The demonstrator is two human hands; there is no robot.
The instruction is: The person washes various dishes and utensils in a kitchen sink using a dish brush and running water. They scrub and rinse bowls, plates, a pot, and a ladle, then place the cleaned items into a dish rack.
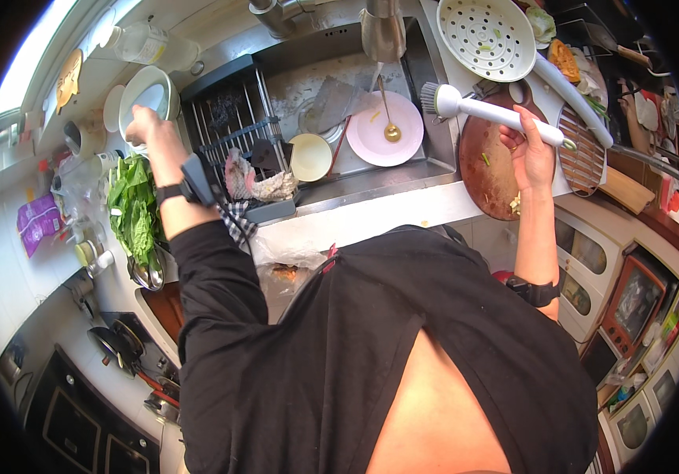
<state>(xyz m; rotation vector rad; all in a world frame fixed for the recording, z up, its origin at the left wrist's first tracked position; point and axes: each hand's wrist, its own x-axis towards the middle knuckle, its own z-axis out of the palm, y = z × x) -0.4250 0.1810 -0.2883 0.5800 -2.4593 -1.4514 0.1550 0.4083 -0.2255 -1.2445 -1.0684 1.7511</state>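
Note:
My left hand (pixel 149 125) reaches to the far left, its fingers at the rim of a pale bowl (pixel 165 79) that has a light-blue inside; whether it grips the bowl I cannot tell. My right hand (pixel 532 145) is closed around the white handle of a dish brush (pixel 493 112), bristles pointing left, above a round brown cutting board (pixel 481 172). In the steel sink (pixel 339 44) between them lie a pinkish plate (pixel 369 139) with a gold-coloured spoon (pixel 392 130) on it and a small cream bowl (pixel 311 157). Water runs from the faucet (pixel 383 35).
A dark drying rack (pixel 215 98) with a cloth (pixel 256 181) spans the sink's left side. Leafy greens (pixel 132 207) lie left of it, near a plastic bottle (pixel 150 46). A white perforated basket (pixel 464 65), a pumpkin piece (pixel 564 61) and a slatted rack (pixel 581 148) stand at the right.

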